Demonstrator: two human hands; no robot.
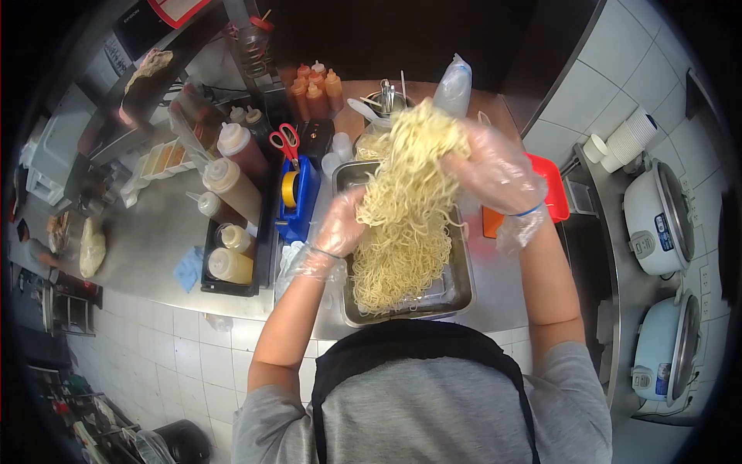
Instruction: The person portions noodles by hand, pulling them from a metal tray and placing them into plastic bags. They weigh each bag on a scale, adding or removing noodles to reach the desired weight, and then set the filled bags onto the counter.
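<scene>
Pale yellow noodles [402, 267] fill much of a deep metal tray [462, 298] in front of me. My right hand [498, 166], in a clear plastic glove, is closed on a large clump of noodles and holds it above the tray's far end. Strands hang from it down to the pile. My left hand [340, 223], gloved too, is at the tray's left side, its fingers curled into the edge of the hanging noodles; the fingertips are partly hidden among the strands.
Left of the tray are a blue tape dispenser [300, 197], red-handled scissors [285, 141] and a black bin of squeeze bottles [232, 185]. Behind stand orange sauce bottles [315, 99] and a filled plastic bag [454, 85]. A red container [550, 185] is at right, beyond it rice cookers [657, 220].
</scene>
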